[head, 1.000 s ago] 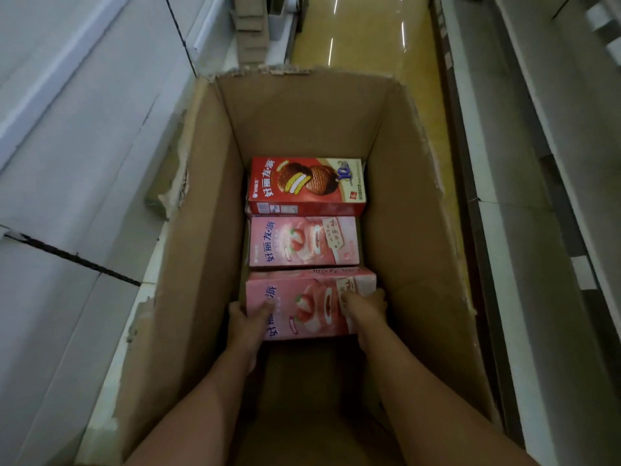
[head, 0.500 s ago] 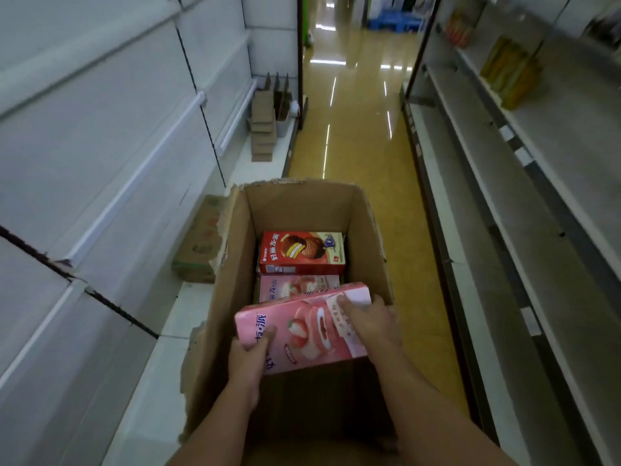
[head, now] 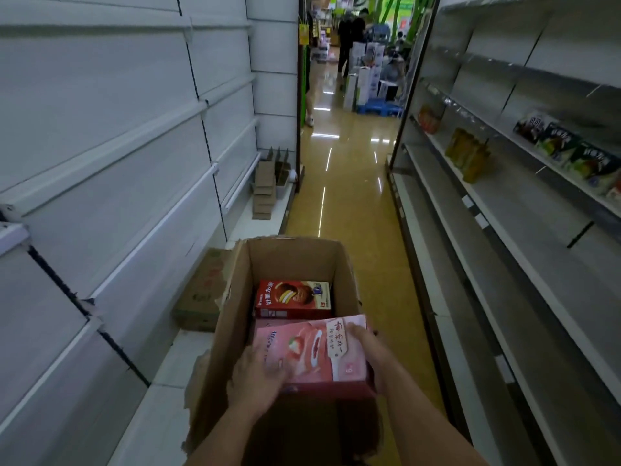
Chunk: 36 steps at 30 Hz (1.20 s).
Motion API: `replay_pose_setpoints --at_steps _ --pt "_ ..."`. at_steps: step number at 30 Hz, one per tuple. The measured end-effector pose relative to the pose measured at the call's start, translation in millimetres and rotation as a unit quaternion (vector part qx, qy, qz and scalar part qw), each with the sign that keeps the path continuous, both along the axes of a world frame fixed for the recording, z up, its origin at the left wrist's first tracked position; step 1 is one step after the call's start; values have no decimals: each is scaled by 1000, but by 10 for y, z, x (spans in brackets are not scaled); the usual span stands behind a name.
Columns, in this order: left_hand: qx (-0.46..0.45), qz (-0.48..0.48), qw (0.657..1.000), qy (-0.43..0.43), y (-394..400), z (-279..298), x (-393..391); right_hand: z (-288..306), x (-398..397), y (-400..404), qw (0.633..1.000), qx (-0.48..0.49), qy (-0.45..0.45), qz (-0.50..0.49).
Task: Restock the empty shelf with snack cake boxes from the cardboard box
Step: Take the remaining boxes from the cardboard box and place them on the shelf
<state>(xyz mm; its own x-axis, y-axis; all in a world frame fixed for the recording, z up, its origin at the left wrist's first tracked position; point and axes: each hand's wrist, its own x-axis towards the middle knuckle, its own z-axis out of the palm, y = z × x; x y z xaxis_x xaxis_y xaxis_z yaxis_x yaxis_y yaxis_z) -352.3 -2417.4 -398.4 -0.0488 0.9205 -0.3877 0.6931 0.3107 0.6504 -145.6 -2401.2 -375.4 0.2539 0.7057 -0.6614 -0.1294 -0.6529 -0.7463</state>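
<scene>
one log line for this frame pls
phase: lifting | held: pink snack cake box | left hand, right hand: gripping | above: brown cardboard box

Left hand gripping, fingers curled; right hand gripping opposite.

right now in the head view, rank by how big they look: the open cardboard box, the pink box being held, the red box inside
1. open cardboard box, clearly largest
2. pink box, held by both hands
3. red box

The pink box sits nearer the camera, so the two may really match.
</scene>
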Motion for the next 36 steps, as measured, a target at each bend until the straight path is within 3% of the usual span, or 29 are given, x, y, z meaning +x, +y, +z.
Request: replay_pose_setpoints --at_steps 1,5,9,11,14,16,18,21,25,28,29,33,36 --pt "4 -60 997 49 -67 61 52 49 -10 -15 1000 -6 -4 -7" --pt "63 -184 977 85 -230 241 296 291 20 -100 999 -43 26 -1" --pt "208 -156 958 125 -294 417 407 478 93 -171 999 -12 34 -3" --pt "205 -97 973 35 -317 505 419 524 116 -198 998 39 52 -14" --pt "121 -21 981 -148 -390 672 483 612 130 -300 996 89 8 -4" --pt "38 57 949 -308 -415 743 554 617 116 -398 993 114 -35 7" --pt "-26 110 902 -417 -443 797 635 613 145 -514 992 119 -34 34" --pt "-74 136 867 -475 -455 906 757 752 197 -707 990 111 -4 87" --pt "-130 112 838 -519 -424 1088 911 925 336 -824 989 144 13 30" --pt "-122 68 845 -517 -379 1165 1090 1030 464 -909 986 163 -1 -37" --pt "-99 62 861 -495 -363 1196 1157 1079 520 -959 985 164 -27 -48" --pt "66 -7 955 -290 -214 1333 1216 1332 740 -1202 982 109 -153 36" --pt "69 -143 968 -196 -195 1383 1246 1479 894 -1395 977 48 -174 110"
